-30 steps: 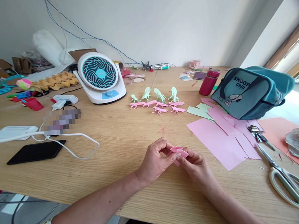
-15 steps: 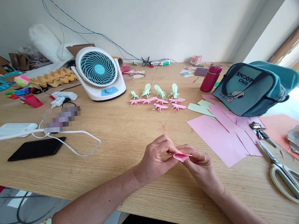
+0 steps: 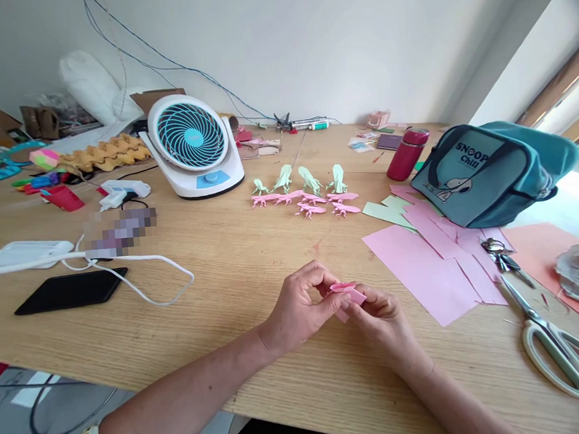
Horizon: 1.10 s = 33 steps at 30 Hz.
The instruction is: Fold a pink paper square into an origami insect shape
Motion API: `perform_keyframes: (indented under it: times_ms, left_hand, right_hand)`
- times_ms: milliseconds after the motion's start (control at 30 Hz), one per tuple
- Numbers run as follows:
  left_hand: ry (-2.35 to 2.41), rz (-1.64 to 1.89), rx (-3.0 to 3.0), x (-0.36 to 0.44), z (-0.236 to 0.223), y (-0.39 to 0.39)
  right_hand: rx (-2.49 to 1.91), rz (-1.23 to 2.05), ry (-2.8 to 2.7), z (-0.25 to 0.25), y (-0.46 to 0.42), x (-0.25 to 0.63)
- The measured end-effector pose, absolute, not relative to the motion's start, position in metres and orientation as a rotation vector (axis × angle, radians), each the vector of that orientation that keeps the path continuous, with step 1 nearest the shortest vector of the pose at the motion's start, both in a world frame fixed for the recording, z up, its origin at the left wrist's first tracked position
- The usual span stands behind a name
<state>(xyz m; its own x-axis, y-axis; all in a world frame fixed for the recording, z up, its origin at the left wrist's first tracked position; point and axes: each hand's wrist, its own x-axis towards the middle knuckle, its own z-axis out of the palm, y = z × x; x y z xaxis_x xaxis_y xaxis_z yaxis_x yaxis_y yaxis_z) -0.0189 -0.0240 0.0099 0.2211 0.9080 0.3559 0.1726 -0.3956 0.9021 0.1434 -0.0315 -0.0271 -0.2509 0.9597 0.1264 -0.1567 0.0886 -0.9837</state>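
One folded pink paper (image 3: 358, 296) is sitting above the worktop (image 3: 243, 261), the left hand (image 3: 294, 310) and right hand (image 3: 388, 319) each closing on it in a pinch. It is now showing a different face than half a second ago, so shaping is apparently continuing. Both grips are hiding much of it; pixelation is masking one item (image 3: 123, 233) farther off.

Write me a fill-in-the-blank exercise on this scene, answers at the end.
1. The left hand and right hand both hold one small folded paper, coloured ____.
2. The red bottle stands beside a teal ____.
3. A pair of ____ with pale handles lies on the table.
4. The four paper figures behind the pink ones are pale ____.

Missing words: pink; bag; scissors; green.
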Motion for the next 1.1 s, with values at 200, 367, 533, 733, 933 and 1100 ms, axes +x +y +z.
perform_keyframes:
  times_ms: [200,367,533,733,933,1100]
  left_hand:
    - [1.021,1.156,1.557,-0.019,0.002,-0.018]
    - [0.995,1.112,1.4,-0.019,-0.003,-0.014]
    - [0.969,1.045,1.312,-0.021,-0.003,-0.014]
    - [0.957,1.055,1.304,-0.022,-0.005,-0.012]
    - [1.013,1.106,1.35,-0.022,-0.01,-0.012]
    - [1.043,1.107,1.474,-0.024,-0.004,-0.013]
  right_hand:
    - [-0.934,1.388,-1.308,-0.027,-0.031,0.14]
    - [-0.999,1.43,-1.343,-0.023,-0.03,0.14]
    - [-1.021,1.439,-1.342,-0.02,-0.029,0.141]
    - [-0.995,1.451,-1.337,-0.02,-0.028,0.141]
    - [-0.997,1.463,-1.332,-0.023,-0.027,0.141]
    - [-0.978,1.478,-1.332,-0.024,-0.027,0.143]
